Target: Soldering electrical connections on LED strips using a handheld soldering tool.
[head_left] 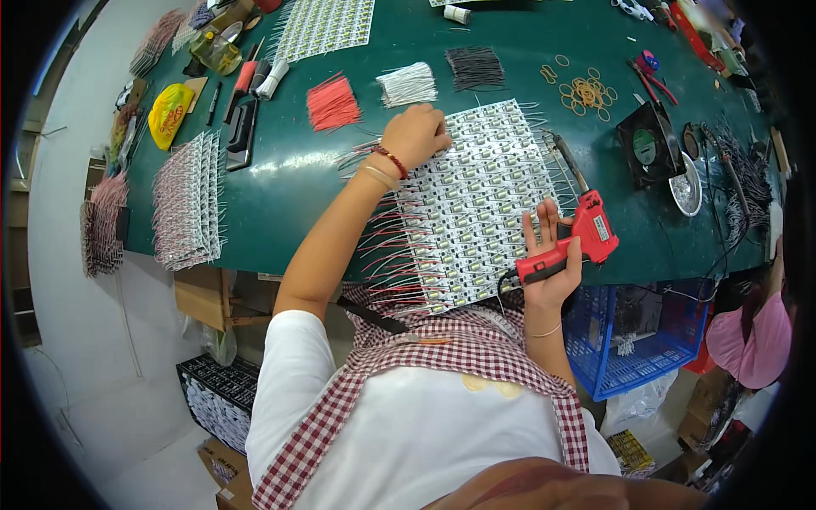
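Observation:
A white panel of small circuit boards [489, 191] lies at the table's front edge, with red and white wires sticking out along its left side. At its upper left corner is my left hand [415, 136], fingers curled together; whatever they pinch is hidden. My right hand [548, 255] holds a red soldering gun [595, 228] by the handle, beside the panel's right edge. Several of its fingers are stretched out, and the metal tip points up and away. Beyond the panel lie bundles of red wires [333, 102], white wires [406, 85] and black wires [474, 68].
Wired panels [189, 204] are stacked at the left, near a yellow bag [170, 115]. Rubber bands [588, 95], red-handled pliers [653, 83], a small black fan [648, 143] and a bowl [687, 189] sit at the right. A blue crate [599, 357] stands below the table edge.

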Action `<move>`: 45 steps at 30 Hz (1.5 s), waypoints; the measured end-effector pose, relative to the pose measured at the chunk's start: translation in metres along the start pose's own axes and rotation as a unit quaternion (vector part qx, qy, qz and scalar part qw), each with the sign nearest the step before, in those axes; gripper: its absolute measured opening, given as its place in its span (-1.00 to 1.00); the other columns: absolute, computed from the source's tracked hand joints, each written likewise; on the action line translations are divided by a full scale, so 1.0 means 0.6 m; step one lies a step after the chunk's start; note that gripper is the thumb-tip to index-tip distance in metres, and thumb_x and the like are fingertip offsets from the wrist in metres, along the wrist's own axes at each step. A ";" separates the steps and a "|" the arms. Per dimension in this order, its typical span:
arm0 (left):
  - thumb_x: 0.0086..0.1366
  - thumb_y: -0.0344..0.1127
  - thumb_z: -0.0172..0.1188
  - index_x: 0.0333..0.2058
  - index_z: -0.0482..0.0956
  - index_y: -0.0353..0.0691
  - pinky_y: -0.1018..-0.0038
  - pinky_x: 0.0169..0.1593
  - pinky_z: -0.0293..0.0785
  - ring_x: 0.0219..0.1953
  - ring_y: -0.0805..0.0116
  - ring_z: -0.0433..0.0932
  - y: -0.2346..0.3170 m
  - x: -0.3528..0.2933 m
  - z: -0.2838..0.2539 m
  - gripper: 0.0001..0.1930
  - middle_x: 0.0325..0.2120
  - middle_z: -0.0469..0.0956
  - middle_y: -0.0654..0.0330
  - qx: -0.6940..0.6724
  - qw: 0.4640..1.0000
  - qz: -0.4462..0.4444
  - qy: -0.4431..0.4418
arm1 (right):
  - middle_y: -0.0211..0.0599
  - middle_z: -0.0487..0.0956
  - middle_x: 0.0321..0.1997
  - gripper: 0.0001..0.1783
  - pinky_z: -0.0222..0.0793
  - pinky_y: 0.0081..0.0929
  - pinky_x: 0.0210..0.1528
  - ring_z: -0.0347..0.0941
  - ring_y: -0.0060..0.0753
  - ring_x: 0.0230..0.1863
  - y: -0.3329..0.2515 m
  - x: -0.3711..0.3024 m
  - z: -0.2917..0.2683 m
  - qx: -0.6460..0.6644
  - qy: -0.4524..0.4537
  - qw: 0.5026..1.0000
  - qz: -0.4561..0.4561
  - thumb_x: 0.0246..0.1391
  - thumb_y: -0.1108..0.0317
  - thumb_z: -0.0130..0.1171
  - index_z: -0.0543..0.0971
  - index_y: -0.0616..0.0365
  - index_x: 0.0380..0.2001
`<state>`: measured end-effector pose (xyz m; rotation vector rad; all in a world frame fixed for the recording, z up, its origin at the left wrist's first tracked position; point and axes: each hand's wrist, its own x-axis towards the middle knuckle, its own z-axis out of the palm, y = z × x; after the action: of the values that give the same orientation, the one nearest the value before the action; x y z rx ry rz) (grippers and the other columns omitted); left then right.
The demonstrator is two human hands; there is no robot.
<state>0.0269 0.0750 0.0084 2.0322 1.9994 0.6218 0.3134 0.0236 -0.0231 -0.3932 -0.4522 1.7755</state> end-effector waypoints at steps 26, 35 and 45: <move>0.07 -0.38 0.19 -0.49 0.51 -0.30 0.25 -0.25 0.39 -0.37 0.04 0.48 -0.027 0.012 0.019 -0.89 -0.46 0.49 0.05 0.022 0.996 0.060 0.065 | 0.08 0.29 0.18 -0.68 -0.10 0.08 0.38 0.13 -0.08 0.29 0.001 -0.004 -0.003 0.012 -0.009 1.000 -0.007 0.20 0.17 -0.02 0.33 0.13 -0.08; 0.05 -0.34 0.19 -0.52 0.55 -0.30 0.23 -0.26 0.44 -0.38 0.02 0.52 -0.030 0.040 0.014 -0.87 -0.48 0.53 0.00 0.076 0.996 0.022 -0.029 | 0.07 0.29 0.19 -0.65 -0.02 0.04 0.35 0.14 -0.05 0.27 0.002 -0.003 -0.004 -0.013 -0.015 1.000 -0.013 0.21 0.14 -0.04 0.34 0.11 -0.05; 0.10 -0.25 0.15 -0.50 0.55 -0.23 0.27 -0.38 0.43 -0.46 0.07 0.54 -0.031 -0.060 -0.006 -0.83 -0.53 0.55 0.05 0.013 0.982 -0.098 0.161 | 0.08 0.30 0.18 -0.68 -0.08 0.09 0.37 0.12 -0.07 0.29 0.004 -0.004 0.000 -0.002 0.000 1.000 -0.009 0.20 0.16 -0.03 0.35 0.13 -0.08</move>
<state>0.0091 0.0400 -0.0019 1.8098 2.3616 0.9348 0.3116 0.0208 -0.0241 -0.3900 -0.4588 1.7571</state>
